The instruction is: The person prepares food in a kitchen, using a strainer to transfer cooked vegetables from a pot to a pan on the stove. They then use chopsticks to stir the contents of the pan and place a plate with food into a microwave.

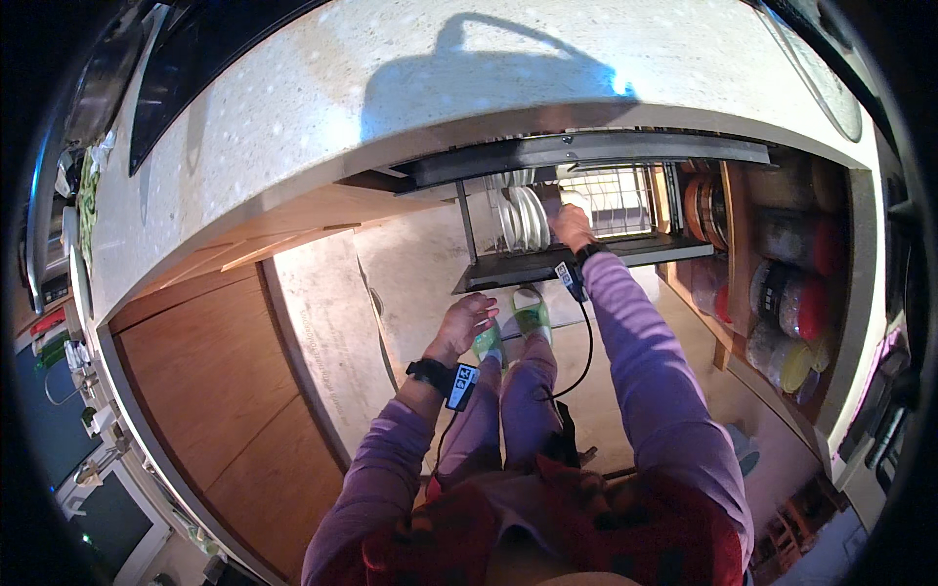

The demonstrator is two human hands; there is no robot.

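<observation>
Several white plates (522,218) stand on edge in a pull-out wire dish rack (623,192) with a dark metal frame, under the counter. My right hand (573,225) reaches into the rack just right of the plates, beside a pale round dish (575,199). Its fingertips are partly hidden, so whether it grips anything cannot be told. My left hand (466,322) hangs in front of the rack's lower left corner, palm partly up, fingers loosely curled and apart, holding nothing. Both wrists wear dark straps with small cabled devices.
The stone countertop (293,124) arches over the rack. At right, shelves hold jars with red lids (812,308) and stacked brown dishes (705,209). Wooden cabinet panels (212,381) stand at left. My feet in green slippers (531,315) are on the floor below the rack.
</observation>
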